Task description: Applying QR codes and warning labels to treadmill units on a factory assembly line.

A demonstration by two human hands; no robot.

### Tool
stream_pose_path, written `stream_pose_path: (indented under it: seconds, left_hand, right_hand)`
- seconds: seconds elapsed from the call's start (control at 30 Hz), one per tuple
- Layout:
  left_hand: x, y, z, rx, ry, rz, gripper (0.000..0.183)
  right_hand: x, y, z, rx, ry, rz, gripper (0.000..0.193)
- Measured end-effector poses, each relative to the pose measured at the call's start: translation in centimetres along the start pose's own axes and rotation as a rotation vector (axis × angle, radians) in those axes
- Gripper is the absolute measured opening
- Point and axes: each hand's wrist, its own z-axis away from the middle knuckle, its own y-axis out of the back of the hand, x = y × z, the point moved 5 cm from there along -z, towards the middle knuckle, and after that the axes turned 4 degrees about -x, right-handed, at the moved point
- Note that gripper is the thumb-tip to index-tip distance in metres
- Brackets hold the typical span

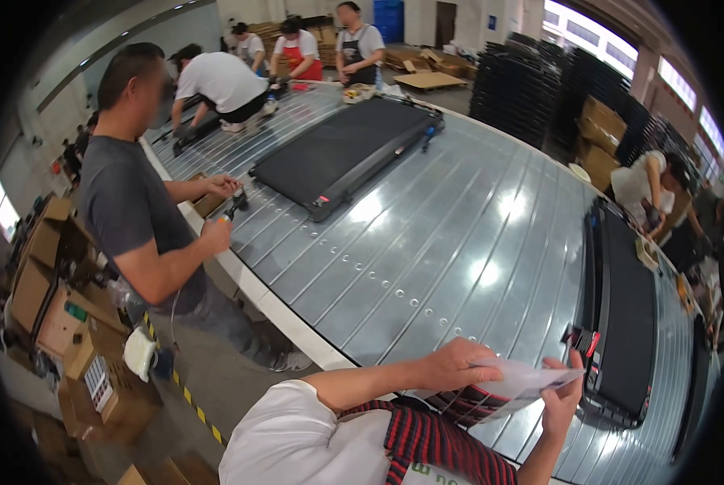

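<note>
In front of my chest I hold a thin, translucent plastic sleeve (533, 378) with some print showing on its lower side. My left hand (457, 365) is closed on its left end, thumb on top. At the other end my right hand (561, 394) grips the edge, some of its fingers raised behind the plastic. What lies inside the sleeve, if anything, I cannot make out. Just beyond my right hand, a small black-and-red piece (582, 339) sits at the near end of a long black treadmill-like deck (623, 315).
A wide metal-topped table (426, 234) stretches ahead, with another black deck (350, 149) farther off. At the left edge a person in a grey shirt (123, 190) handles a tool. More people work at the far side and right. Cardboard boxes (107, 368) stand on the floor.
</note>
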Motion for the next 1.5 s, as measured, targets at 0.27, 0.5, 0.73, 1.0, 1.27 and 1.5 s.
stream_pose_path:
  seconds: [0.27,0.5,0.73,1.0,1.27,1.5]
  left_hand:
    - [-0.8,3.2,3.9,0.117,0.247,0.127,0.032]
    - [0.2,5.1,5.4,0.159,0.077,-0.001,0.030]
    - [4.1,7.4,6.7,0.200,-0.284,-0.601,0.016]
    - [5.1,5.3,7.5,0.083,-0.347,-0.516,0.009]
    - [3.2,8.4,10.6,0.153,-0.165,-0.426,0.026]
    - [-1.5,10.3,13.8,-0.084,0.054,-0.635,0.025]
  right_hand:
    - [-1.5,-4.5,0.8,-0.135,-0.020,0.056,0.059]
    - [-1.8,-7.8,1.4,-0.179,-0.039,0.094,0.053]
    - [-7.6,-11.2,1.7,-0.143,0.396,0.606,0.074]
    - [-7.7,-20.0,2.6,-0.566,0.555,0.920,0.070]
    - [-6.6,-21.5,3.0,-0.413,0.556,0.785,0.051]
    - [-5.3,-21.6,3.7,-0.331,0.515,0.728,0.055]
